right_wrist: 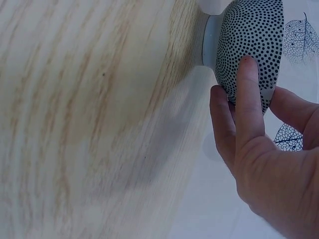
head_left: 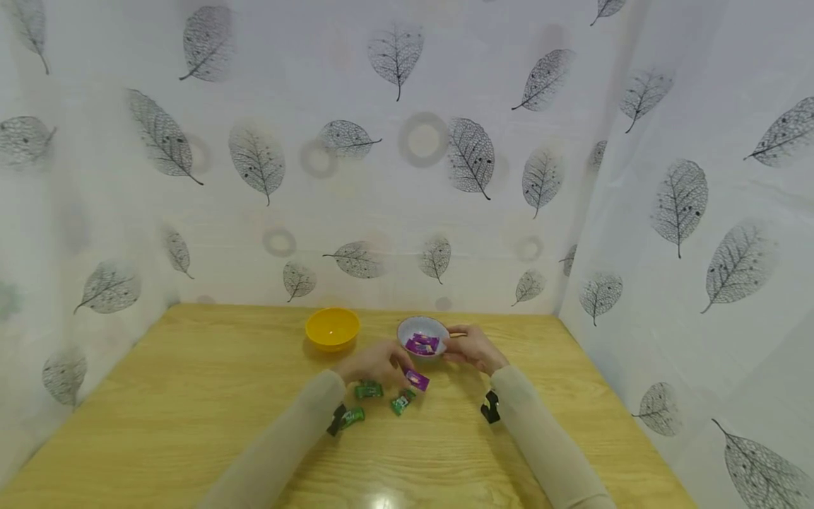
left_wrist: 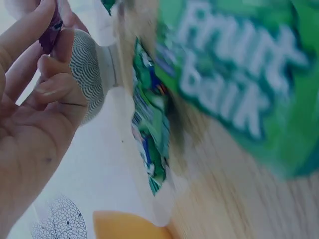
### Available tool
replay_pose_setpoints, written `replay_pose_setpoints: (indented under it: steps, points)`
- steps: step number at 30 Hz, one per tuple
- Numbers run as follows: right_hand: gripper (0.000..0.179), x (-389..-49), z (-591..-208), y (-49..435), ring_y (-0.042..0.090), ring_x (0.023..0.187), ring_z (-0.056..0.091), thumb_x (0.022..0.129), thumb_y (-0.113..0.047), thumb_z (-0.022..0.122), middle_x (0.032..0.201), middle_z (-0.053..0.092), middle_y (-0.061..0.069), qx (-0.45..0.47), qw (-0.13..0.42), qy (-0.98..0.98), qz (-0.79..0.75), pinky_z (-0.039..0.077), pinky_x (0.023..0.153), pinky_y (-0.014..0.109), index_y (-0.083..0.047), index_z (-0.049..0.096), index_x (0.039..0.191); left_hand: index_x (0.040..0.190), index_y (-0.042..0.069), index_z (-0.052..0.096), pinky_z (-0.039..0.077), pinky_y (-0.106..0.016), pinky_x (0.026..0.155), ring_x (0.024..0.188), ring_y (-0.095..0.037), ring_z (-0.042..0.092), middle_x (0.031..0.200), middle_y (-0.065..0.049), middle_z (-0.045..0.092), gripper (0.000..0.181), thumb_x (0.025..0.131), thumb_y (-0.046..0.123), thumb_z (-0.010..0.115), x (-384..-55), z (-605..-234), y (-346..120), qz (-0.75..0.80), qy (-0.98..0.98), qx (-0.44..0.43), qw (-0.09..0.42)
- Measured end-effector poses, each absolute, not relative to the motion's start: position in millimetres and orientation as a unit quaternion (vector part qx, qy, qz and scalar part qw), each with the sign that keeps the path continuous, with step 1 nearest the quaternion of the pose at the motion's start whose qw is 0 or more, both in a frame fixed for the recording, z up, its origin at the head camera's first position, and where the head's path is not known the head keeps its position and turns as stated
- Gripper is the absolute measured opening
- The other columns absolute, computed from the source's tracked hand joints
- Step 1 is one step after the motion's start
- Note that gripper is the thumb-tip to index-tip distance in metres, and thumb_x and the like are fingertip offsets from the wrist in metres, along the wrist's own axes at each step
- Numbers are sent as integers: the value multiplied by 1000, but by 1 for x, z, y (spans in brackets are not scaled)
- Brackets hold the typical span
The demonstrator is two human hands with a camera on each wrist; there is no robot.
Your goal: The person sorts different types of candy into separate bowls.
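Note:
My left hand pinches a purple-wrapped candy in front of the patterned bowl; in the left wrist view this purple wrapper shows between the fingers. On the bowl's right side, my right hand holds it, fingers spread against the dotted outer wall in the right wrist view. Several purple candies lie inside that bowl. Green-wrapped candies lie near my left hand: one under the wrist, another to its right, and a third beside the black wrist camera.
A yellow bowl stands left of the patterned one, near the back of the wooden table. Behind the table and along its right side hangs a pale curtain printed with leaves.

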State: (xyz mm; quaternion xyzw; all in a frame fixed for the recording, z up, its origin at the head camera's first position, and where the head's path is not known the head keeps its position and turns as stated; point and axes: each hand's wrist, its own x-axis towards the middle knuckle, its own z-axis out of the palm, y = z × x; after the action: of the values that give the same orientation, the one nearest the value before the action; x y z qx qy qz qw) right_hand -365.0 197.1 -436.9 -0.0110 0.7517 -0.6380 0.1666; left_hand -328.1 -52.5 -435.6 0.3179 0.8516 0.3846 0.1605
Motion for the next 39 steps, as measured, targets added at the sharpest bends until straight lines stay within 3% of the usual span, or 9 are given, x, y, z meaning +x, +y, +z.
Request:
replay_pose_setpoints:
  steps: [7, 12, 21, 26, 34, 39]
  points:
    - [49, -365, -437, 196, 17, 83, 71, 97, 1, 53, 116, 63, 29, -3, 167, 749, -641, 57, 89, 35, 9, 39, 143, 104, 10, 74, 55, -31, 83, 90, -16, 65, 99, -3, 74, 21, 84, 16, 77, -330, -434, -49, 440, 844, 273, 138]
    - [49, -364, -435, 196, 17, 82, 71, 97, 1, 53, 118, 62, 31, -4, 165, 750, -640, 57, 90, 36, 10, 38, 143, 103, 9, 74, 51, -39, 91, 100, -23, 61, 104, -5, 72, 21, 83, 17, 77, -332, -430, -48, 449, 854, 249, 86]
    - [49, -363, -434, 196, 17, 82, 71, 97, 1, 53, 118, 62, 32, -8, 168, 750, -639, 57, 90, 36, 11, 38, 143, 105, 9, 75, 48, -30, 72, 93, -30, 60, 104, -9, 70, 25, 82, 18, 78, -339, -429, -45, 445, 871, 207, 22]
    - [50, -364, -434, 196, 17, 83, 71, 97, 1, 53, 118, 62, 31, -4, 170, 749, -640, 58, 89, 34, 11, 37, 143, 107, 8, 75, 44, -26, 65, 83, -20, 54, 104, -10, 70, 27, 82, 20, 78, -343, -428, -42, 450, 878, 164, -5]
    - [49, -365, -436, 196, 18, 80, 71, 96, 2, 54, 114, 64, 30, 1, 168, 746, -644, 58, 87, 34, 11, 39, 142, 106, 7, 74, 52, -41, 87, 102, -27, 61, 111, -12, 71, 26, 84, 21, 76, -348, -427, -35, 459, 880, 119, -26]
    - [49, -365, -436, 197, 18, 82, 71, 97, 1, 53, 117, 62, 31, 0, 168, 750, -640, 56, 92, 38, 10, 38, 143, 105, 8, 74, 51, -41, 85, 98, -26, 61, 104, -10, 71, 24, 84, 21, 76, -352, -431, -32, 458, 881, 112, -37]
